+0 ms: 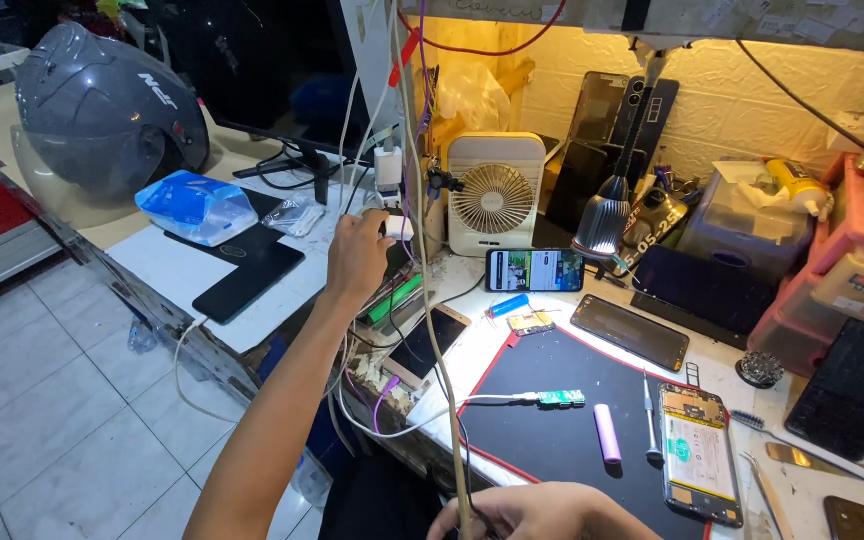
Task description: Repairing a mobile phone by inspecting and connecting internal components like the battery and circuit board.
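The person's left hand (357, 255) reaches far out over the cluttered bench (512, 335), fingers closed around a small white plug-like charger block (398, 228) that sits at the fingertips, just under a second white adapter (388, 166) hanging among the dangling cables. The block sits at the far end of the hand, pressed between thumb and fingers, close beside the cream-coloured square desk fan (495, 193).

The right hand (542, 513) lies low at the near edge, curled loosely about a thin pale cable (430, 300) that runs up past it toward the adapters; how tightly it pinches I cannot tell.

Between the two hands a black work mat with a red border (562, 430) covers the bench. On it lie a small green circuit board (561, 398) on the end of a white lead, a pink cylindrical cell (607, 433), and an opened phone with its back off (700, 455). A lit phone (534, 270) lies on its side in front of the fan. Well off to the left, a grey motorcycle helmet (107, 110) rests on the counter, with a blue plastic packet (197, 207) near it.
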